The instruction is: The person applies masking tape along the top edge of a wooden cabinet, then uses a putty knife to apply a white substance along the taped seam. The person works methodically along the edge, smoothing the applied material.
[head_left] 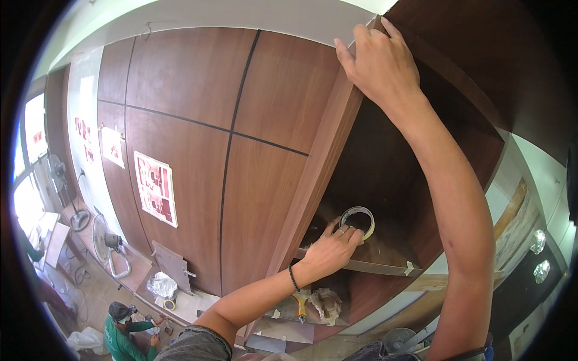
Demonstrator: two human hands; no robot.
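My left hand (331, 248), with a ring and a dark beaded bracelet, is closed on the near rim of a roll of tape (368, 230) inside the open wooden cabinet (385, 162). The roll stands on its side, just above a shelf. High up, my right hand (385, 66) is bent over the top of the cabinet's upright edge (337, 135). Its thumb sticks out to the left and its fingers curl over the board; the fingertips are partly hidden. A small piece of tape (409, 268) clings to the shelf's front edge.
On the lower shelf lie a yellow-handled brush (301, 305) and crumpled material (326, 304). Brown panels (186, 78) with dark grooves and a taped-up sheet (155, 188) stand left. Below are a fan (108, 243) and a crouching person in green (123, 337).
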